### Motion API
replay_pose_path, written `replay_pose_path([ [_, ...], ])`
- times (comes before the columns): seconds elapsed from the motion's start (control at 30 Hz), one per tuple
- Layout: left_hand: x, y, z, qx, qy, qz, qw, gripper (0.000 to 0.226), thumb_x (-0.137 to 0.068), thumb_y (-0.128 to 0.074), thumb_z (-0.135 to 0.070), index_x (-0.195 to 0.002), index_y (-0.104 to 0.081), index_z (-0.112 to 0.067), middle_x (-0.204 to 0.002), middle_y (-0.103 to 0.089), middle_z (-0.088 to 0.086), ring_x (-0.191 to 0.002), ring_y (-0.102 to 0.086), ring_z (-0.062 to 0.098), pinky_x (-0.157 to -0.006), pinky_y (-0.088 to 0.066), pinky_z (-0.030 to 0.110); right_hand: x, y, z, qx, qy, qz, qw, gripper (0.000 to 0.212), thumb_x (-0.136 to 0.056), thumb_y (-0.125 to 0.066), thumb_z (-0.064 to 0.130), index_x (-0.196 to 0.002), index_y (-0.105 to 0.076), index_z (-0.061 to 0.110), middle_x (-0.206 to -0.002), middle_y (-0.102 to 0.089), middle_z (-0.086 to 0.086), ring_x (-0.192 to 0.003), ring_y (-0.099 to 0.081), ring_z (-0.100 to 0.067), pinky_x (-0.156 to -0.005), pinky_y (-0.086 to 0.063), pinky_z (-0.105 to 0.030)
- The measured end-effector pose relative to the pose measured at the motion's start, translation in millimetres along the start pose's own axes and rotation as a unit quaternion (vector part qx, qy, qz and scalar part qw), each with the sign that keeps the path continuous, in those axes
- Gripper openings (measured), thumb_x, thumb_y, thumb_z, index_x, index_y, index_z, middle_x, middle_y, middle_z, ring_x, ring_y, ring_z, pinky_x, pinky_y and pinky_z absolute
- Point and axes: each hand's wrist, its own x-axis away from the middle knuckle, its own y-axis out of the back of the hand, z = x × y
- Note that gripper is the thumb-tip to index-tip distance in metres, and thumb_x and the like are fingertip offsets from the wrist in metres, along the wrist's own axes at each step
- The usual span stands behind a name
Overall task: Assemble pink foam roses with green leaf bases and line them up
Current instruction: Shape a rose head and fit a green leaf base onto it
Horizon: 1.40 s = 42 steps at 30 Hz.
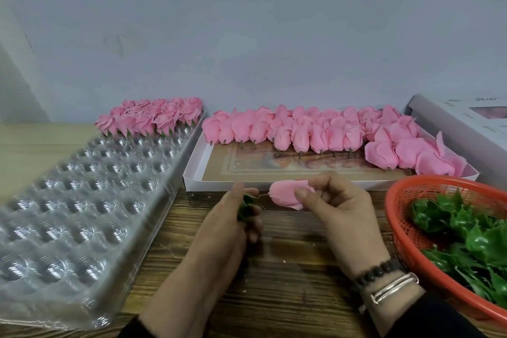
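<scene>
So far only a small part of the job looks done: at the far end of the clear plastic tray point(90, 200) on my left stand a few rows of finished roses point(153, 118), each with green showing under the pink, while most of the tray's cups are bare. I pinch one pink foam rose point(285, 196) in my right hand point(343, 217), thumb and fingers curled round the petals, its thin stem pointing left toward my other hand. My left hand point(233, 225) grips a green leaf base point(247, 204), fingers curled round it, just beside the stem's tip; whether the stem has already entered the leaf base I cannot tell, since my fingers hide the join. I judge I am mid-way through mating this pair. Plenty is left: the white box point(192, 173) beyond my hands holds many bare rose heads point(315, 132) lying on their sides with stems out, and the red basket point(397, 200) at my right is heaped with loose green leaves point(466, 233). Once joined, this flower should go into the next free cup beside the standing rows.
</scene>
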Motion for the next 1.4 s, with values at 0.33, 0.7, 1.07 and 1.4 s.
replay_pose_path([
  [0.33,-3,0,-2,0.174,0.031,0.042,0.983,0.035,-0.098,-0.029,-0.01,-0.117,-0.053,0.005,-0.098,-0.069,0.023,-0.079,-0.069,0.026,-0.067,-0.059,0.033,6,-8,6,0.033,0.039,0.032,0.998,0.015,-0.072,-0.07,-0.006,-0.077,-0.068,0.008,-0.064,-0.066,-0.001,-0.062,-0.061,-0.008,-0.062,-0.05,-0.018],
  [0.7,-4,-3,0,0.214,0.023,0.02,0.976,0.035,-0.099,-0.033,-0.017,-0.103,-0.058,0.007,-0.09,-0.07,0.023,-0.076,-0.071,0.027,-0.066,-0.059,0.033,8,-7,4,0.1,0.087,0.004,0.991,0.032,-0.072,-0.074,0.0,-0.068,-0.066,0.031,-0.073,-0.066,0.005,-0.073,-0.062,-0.021,-0.071,-0.051,-0.033],
  [1.07,0,-6,4,0.226,0.047,0.1,0.968,0.046,-0.077,-0.049,-0.021,-0.111,-0.055,0.01,-0.103,-0.065,0.03,-0.091,-0.068,0.033,-0.069,-0.058,0.032,12,-14,5,0.192,0.132,0.043,0.971,0.029,-0.073,-0.073,0.0,-0.075,-0.066,0.028,-0.076,-0.059,0.012,-0.077,-0.058,-0.004,-0.069,-0.043,-0.009],
  [1.4,-2,-4,2,0.264,0.042,0.056,0.962,0.047,-0.1,-0.027,-0.03,-0.112,-0.054,0.007,-0.102,-0.067,0.028,-0.089,-0.069,0.032,-0.067,-0.059,0.035,13,-12,9,0.159,0.181,0.002,0.97,0.023,-0.072,-0.069,0.011,-0.076,-0.062,0.032,-0.076,-0.058,0.006,-0.073,-0.057,-0.006,-0.067,-0.047,-0.018],
])
